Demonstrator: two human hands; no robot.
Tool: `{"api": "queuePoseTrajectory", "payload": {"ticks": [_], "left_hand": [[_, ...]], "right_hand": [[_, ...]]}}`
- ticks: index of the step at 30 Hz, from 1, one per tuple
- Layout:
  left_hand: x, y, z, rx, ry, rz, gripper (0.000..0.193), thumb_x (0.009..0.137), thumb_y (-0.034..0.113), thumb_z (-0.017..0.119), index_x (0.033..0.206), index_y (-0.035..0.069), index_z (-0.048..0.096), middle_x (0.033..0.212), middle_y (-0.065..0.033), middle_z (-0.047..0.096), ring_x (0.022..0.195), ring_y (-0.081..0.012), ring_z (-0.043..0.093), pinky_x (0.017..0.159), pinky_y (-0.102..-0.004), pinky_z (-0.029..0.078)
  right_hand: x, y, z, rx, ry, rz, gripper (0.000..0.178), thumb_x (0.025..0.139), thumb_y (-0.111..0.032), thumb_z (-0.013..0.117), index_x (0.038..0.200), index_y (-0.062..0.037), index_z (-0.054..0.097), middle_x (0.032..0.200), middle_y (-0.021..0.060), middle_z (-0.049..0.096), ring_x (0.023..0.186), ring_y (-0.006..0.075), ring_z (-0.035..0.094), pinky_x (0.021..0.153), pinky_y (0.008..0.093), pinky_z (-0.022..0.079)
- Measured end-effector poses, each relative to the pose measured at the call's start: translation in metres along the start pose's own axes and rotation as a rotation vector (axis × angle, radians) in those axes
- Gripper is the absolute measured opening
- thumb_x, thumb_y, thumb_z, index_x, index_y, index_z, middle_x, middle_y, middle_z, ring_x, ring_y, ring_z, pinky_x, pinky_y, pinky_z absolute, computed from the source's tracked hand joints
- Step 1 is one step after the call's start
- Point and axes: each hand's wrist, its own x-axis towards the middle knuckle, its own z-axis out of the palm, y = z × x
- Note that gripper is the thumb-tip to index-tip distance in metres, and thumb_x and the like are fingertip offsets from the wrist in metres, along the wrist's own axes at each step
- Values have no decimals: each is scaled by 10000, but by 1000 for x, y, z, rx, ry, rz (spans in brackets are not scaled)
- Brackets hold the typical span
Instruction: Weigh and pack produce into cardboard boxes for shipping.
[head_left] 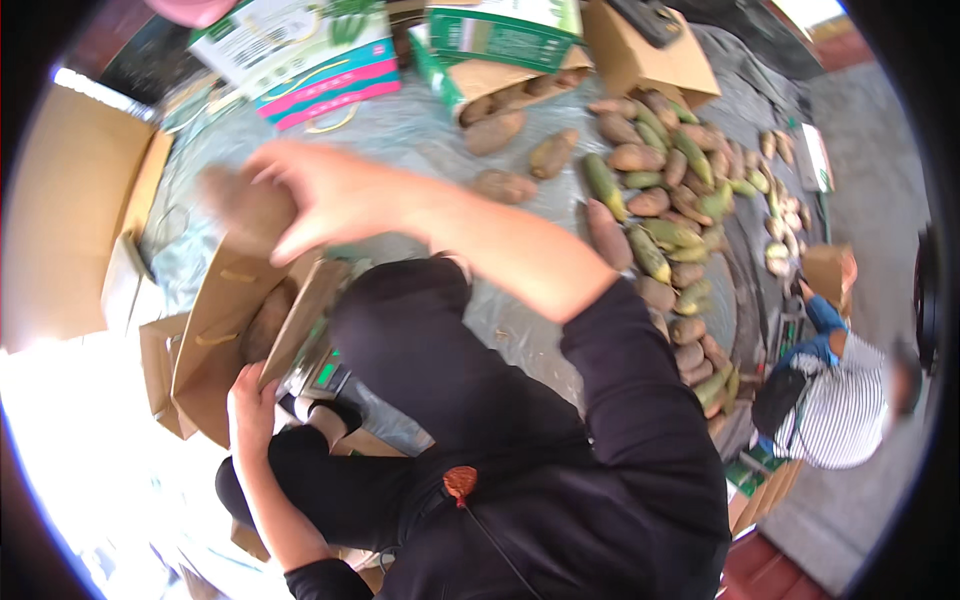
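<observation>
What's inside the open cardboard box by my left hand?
At least one brown tuber shows inside the cardboard box; it and the right panel hide the bottom.

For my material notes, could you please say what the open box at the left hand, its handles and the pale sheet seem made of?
Open box: likely matte cardboard, given its stiff brown panels and folded flaps.
Handles: perhaps cord or plastic, from their thin yellow loops; finish unclear.
Pale sheet: probably thin, glossy plastic, given its wrinkles and sheen.

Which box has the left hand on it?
The open brown box next to the green-lit display: the left hand touches its edge, while the printed boxes stand well away from that hand.
</observation>
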Motion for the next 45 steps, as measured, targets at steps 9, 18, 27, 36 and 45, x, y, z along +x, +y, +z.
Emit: {"api": "queuePoseTrajectory", "payload": {"ticks": [9, 18, 27, 36, 45], "left_hand": [[1, -6, 5, -48, -11, 5, 261, 756, -6, 582, 1016, -26, 585, 884, -199, 584, 819, -382, 569, 746, -399, 452], [-3, -3, 2, -86, 7, -48, 223, 767, -9, 573, 989, -23, 585, 886, -181, 589, 819, -346, 580, 744, -374, 452], [-1, -9, 6, -59, -16, -27, 238, 788, -4, 555, 1025, -18, 573, 911, -170, 603, 845, -341, 582, 782, -372, 452], [0, 7, 6, -23, 11, -38, 228, 804, 3, 543, 1028, -18, 575, 906, -167, 601, 844, -319, 579, 784, -361, 446], [0, -4, 8, -19, 4, -80, 181, 822, 28, 545, 993, -25, 574, 858, -168, 609, 785, -291, 585, 745, -361, 451]], "right_hand": [[57, 61, 168, -820, -504, 29, 333, 672, -257, 714, 986, -164, 655, 993, 48, 649, 1047, 250, 543, 816, 511, 452], [49, 54, 128, -736, -359, 80, 258, 754, -233, 645, 997, -151, 673, 1001, 56, 648, 977, 256, 570, 797, 489, 455], [-128, 110, -11, -126, 691, 388, 198, 801, -90, 619, 995, -55, 628, 919, 97, 665, 826, 189, 640, 723, 317, 509], [-405, 216, -32, -664, 538, 1215, 214, 736, -126, 585, 933, -112, 666, 932, 150, 664, 899, 341, 622, 792, 420, 500], [-471, 195, -151, -788, 1056, 1555, 228, 760, -186, 590, 948, -73, 651, 911, 186, 668, 911, 339, 635, 802, 416, 499]]}}
